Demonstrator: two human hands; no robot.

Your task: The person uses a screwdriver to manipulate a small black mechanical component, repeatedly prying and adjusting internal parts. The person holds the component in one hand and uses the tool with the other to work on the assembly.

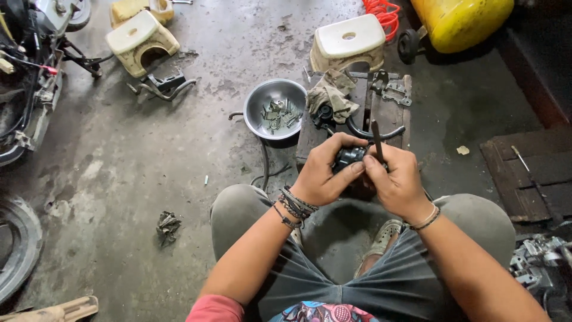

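My left hand (325, 173) and my right hand (396, 179) meet in front of my knees. Together they grip a small dark metal engine part (350, 157). The right hand also holds a thin dark rod-like tool (377, 141) that points upward. Bracelets circle both wrists. Just beyond the hands lies a dark wooden board (387, 113) with a dirty rag (331, 95), a black curved hose and a metal bracket on it. A steel bowl (260, 98) with several small metal parts stands to the left of the board.
Two cream plastic stools (348, 42) (140, 40) stand on the stained concrete floor. A yellow tank (462, 21) with an orange coiled hose is at the top right. A motorcycle (27, 65) is at the left, a tyre (18, 244) at the lower left, metal parts (536, 259) at the right.
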